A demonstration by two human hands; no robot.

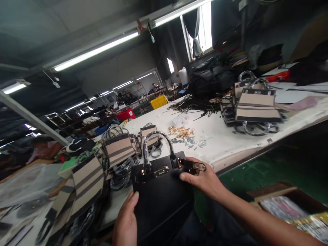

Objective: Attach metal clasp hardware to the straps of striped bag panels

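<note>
Grasping the black handbag point(161, 201) along its left side with the left hand point(126, 223), thumb on the front panel, remaining fingers hidden behind. Pinching a dark strap point(189, 166) with a shiny metal end at the bag's upper right corner with the right hand point(206, 181), thumb in front, other fingers curled behind. Held between 2 hands, front toward the camera, slightly tilted, at the near edge of the white surface point(215, 147); contact under the base hidden, so impossible to tell. Across the top of the front, a gold-toned metal plate point(161, 171); rising above it, 1 arched handle point(159, 134) in shiny clear film. Just beyond, on the surface, scattered gold metal pieces point(181, 132), with silvery pieces point(191, 141) beside them and a clear plastic bag point(180, 120) behind. To the left, beige-and-black bag panels point(119, 150) with film-wrapped handles, in several groups; to the right, well apart, another stack of bag panels point(258, 104). Farther back, a tangle of black strips point(194, 106). Past the surface, a yellow crate point(159, 102) and a red crate point(126, 113). At lower right, over green floor point(246, 177), a cardboard box point(270, 191) of packets. Overhead, long tube lights point(97, 51).
</note>
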